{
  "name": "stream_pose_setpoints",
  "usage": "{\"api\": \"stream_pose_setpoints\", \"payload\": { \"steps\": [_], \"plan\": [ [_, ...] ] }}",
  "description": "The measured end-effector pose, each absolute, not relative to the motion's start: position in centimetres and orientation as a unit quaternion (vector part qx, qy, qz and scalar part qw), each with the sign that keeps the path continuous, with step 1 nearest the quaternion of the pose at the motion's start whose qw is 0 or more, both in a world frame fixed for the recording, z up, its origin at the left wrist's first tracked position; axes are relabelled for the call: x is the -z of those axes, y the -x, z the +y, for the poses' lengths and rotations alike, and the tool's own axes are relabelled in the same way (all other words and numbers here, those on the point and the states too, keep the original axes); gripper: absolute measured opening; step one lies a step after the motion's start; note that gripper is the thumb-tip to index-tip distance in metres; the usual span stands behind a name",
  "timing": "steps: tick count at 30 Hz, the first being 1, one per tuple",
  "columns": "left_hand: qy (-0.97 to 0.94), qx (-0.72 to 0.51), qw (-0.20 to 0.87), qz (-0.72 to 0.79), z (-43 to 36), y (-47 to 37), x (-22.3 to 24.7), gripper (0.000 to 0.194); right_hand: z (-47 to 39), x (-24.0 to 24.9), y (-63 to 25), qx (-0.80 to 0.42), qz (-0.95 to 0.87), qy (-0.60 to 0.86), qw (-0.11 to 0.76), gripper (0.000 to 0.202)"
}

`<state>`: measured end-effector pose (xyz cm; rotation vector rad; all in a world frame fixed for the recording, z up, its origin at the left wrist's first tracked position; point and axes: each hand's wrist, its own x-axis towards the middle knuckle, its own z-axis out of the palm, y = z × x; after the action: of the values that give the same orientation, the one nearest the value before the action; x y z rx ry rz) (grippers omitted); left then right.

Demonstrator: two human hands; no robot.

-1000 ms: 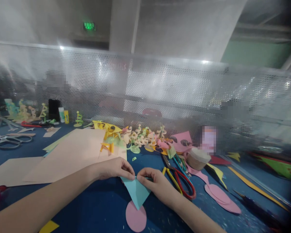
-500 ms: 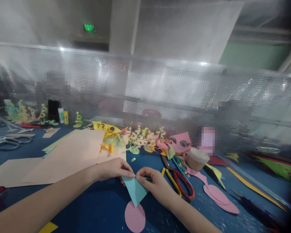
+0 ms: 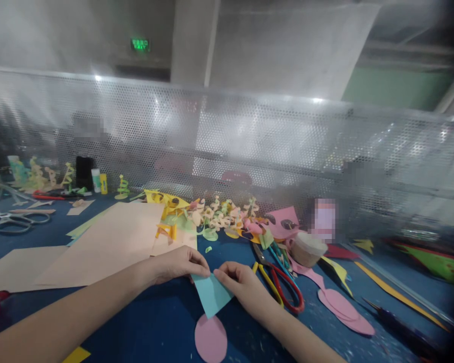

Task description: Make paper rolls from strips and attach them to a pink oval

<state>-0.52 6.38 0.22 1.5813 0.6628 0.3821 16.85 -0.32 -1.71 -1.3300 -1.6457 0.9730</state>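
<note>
A small piece of teal paper (image 3: pixel 212 295), flat and matte, roughly four-sided with its lowest corner pointing toward the camera. Held just above the blue counter (image 3: pixel 144 322) at the middle of the view, its lower tip directly over a pink paper circle (image 3: pixel 211 338) lying flat below; touching or not, hard to tell.

Pinched at its upper left corner by the left hand (image 3: pixel 177 263), thumb and fingers (image 3: pixel 201 265) closed tightly on the edge. Gripped at its upper right edge by the right hand (image 3: pixel 242 285), fingers curled and closed over the paper, thumb on top. Both sets of fingertips close together along the top edge, the rest of the sheet hanging free below them.

Just right of the right hand, red-handled scissors (image 3: pixel 283 287) and a yellow-handled pair beside them. Beige sheets (image 3: pixel 109 242) spread left of the left hand. Paper cut-outs (image 3: pixel 219 217) heaped farther back, against a perforated metal screen (image 3: pixel 227 146).
</note>
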Motion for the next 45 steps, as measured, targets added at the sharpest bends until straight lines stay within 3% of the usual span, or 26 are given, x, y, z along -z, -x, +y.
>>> {"api": "stream_pose_setpoints", "payload": {
  "steps": [29,45],
  "plan": [
    [-0.708,-0.133,0.63,0.291,6.54,0.7,-0.37,0.019,-0.85,1.04,-16.56,-0.371,-0.674,0.504,0.393,0.028],
    [-0.689,-0.166,0.639,0.299,6.46,0.69,-0.3,0.014,-0.77,1.06,-16.68,-0.359,-0.671,0.518,0.391,0.035]
  ]
}}
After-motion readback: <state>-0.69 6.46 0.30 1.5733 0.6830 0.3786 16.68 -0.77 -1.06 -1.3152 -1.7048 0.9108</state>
